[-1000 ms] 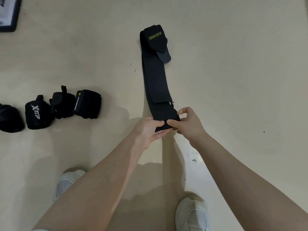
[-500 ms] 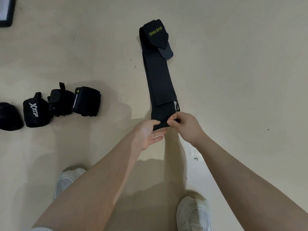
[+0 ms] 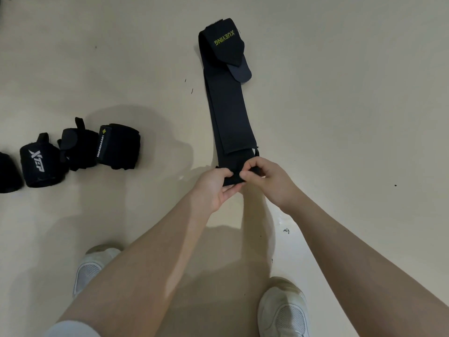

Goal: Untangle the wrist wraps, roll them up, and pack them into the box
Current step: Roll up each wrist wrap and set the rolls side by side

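Note:
A long black wrist wrap (image 3: 228,110) lies stretched out flat on the pale floor, its far end folded over with a yellow "XUEYING" label. At its near end a small fold is turned up. My left hand (image 3: 215,188) pinches that folded end from the left, thumb on top. My right hand (image 3: 269,180) pinches the same end from the right with curled fingers. Several rolled black wraps lie in a row at the left: one labelled "MANUEKLEAR" (image 3: 119,147), one (image 3: 75,148) with loose tabs, one marked "XTEP" (image 3: 38,166), and one (image 3: 8,172) cut by the frame edge.
My two white shoes stand on the floor below my arms, the left shoe (image 3: 91,268) and the right shoe (image 3: 283,310). A thin loop of the wrap (image 3: 256,152) sticks out by my right hand. No box is in view.
Both hands have curled the near end of the wrap over into a small fold. The view has shifted, and the dark frame at top left has left the picture.

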Available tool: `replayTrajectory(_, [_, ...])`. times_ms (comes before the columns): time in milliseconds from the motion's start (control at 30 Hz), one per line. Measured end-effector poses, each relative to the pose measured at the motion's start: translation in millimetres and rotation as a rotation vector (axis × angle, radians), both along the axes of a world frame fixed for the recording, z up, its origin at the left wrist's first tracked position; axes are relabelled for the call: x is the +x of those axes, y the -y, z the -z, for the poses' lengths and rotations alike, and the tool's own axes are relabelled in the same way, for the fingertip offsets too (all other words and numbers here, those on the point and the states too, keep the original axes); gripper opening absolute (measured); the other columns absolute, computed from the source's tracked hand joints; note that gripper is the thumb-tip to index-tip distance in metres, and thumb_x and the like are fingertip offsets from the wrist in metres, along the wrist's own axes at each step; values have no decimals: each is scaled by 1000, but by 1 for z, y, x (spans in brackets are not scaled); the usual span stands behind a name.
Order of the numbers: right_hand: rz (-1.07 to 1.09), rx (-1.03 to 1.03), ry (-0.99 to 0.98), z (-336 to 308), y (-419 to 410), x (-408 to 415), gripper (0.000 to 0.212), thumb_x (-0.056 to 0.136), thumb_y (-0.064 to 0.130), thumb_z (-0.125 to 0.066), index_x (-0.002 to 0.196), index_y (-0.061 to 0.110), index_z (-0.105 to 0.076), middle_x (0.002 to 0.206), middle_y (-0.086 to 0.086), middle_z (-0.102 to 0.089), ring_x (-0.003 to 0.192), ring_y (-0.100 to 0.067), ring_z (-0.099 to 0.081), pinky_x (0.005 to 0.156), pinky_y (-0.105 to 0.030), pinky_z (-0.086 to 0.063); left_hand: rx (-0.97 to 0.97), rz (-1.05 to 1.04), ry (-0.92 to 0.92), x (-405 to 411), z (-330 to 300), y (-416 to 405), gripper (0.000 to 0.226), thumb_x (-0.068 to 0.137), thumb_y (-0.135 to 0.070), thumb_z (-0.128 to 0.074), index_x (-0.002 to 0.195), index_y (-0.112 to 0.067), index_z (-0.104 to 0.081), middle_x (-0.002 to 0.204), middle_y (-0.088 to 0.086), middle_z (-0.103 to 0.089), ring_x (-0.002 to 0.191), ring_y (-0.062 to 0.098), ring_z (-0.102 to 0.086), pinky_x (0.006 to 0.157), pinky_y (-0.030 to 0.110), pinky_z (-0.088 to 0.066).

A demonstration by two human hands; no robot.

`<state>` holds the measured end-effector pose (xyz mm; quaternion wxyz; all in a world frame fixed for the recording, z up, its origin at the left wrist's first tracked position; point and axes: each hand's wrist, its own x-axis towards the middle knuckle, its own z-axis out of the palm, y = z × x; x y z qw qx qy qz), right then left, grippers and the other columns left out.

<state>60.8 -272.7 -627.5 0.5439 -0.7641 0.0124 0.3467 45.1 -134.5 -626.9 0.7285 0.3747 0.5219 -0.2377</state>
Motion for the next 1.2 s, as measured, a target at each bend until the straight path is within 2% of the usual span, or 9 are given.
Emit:
replayTrajectory(100, [-69, -53, 59, 2, 4, 3, 11, 85, 15, -65, 87, 25, -60, 94, 3, -55, 87, -5, -51, 76, -14, -39, -26, 5, -51, 1, -3, 2, 17, 92, 8, -40, 100, 2, -54, 90, 18, -62, 72, 23, -65, 52, 23, -57])
replayTrajectory(167, [22, -59, 50, 4, 2, 4, 4, 86, 13, -65, 85, 15, -61, 82, 2, -55, 74, -6, -50, 68, -16, -40, -43, 1, -63, 1, -3, 3, 19, 93, 8, -37, 93, 1, -55, 86, 18, -62, 70, 24, -65, 52, 24, -57])
replayTrajectory(233, [118, -43, -3, 10, -2, 6, 11, 86, 10, -64, 78, 13, -58, 69, 5, -51, 63, -6, -47, 62, -19, -39, -36, 17, -70, 2, 1, 4, 19, 94, 6, -37, 96, 0, -55, 88, 17, -63, 73, 25, -65, 58, 27, -58])
replayTrajectory(367, [172, -50, -17, 22, -11, 4, 21, 85, 3, -58, 79, 22, -51, 79, 9, -54, 77, -15, -52, 72, -35, -48, 122, 227, -104, 6, 14, 3, 23, 92, -13, -49, 114, -11, -55, 105, 10, -66, 93, 23, -66, 77, 31, -50])
replayTrajectory(500, [204, -79, -22, 27, -15, 2, 18, 86, 5, -59, 76, 19, -54, 78, 2, -57, 66, -19, -55, 61, -29, -49, 143, 197, -85, 20, 17, -1, 20, 87, -32, -65, 99, -16, -62, 96, 4, -67, 82, 17, -65, 65, 28, -53])
replayTrajectory(633, [207, -133, 4, 26, -21, 3, 15, 88, 17, -63, 74, 15, -57, 62, 4, -56, 48, -13, -53, 56, -25, -46, 181, 189, -106, 28, 24, -3, 22, 86, -30, -69, 96, -11, -62, 83, 2, -66, 69, 15, -63, 49, 24, -53])
replayTrajectory(867, [120, -228, 35, 35, -15, 8, 16, 94, 21, -54, 79, 17, -56, 66, 10, -50, 62, -10, -44, 58, -22, -34, 310, 232, -137, 29, 45, -7, 26, 90, -14, -63, 114, -5, -57, 112, 10, -63, 95, 24, -63, 72, 33, -55])
replayTrajectory(1067, [-185, -254, 40, 31, -10, 14, 14, 100, 22, -41, 92, 12, -44, 68, 8, -46, 64, -11, -41, 56, -17, -31, 243, 305, -127, 23, 49, -14, 28, 94, -16, -56, 117, -1, -57, 118, 16, -64, 102, 31, -64, 85, 41, -54])
replayTrajectory(1200, [-286, -245, -96, 35, -10, 10, 9, 95, 18, -49, 99, 15, -41, 79, 8, -48, 72, -12, -46, 60, -19, -34, 361, 493, -87, 22, 52, -22, 14, 93, -17, -58, 92, -3, -60, 89, 12, -67, 69, 21, -62, 58, 29, -53])
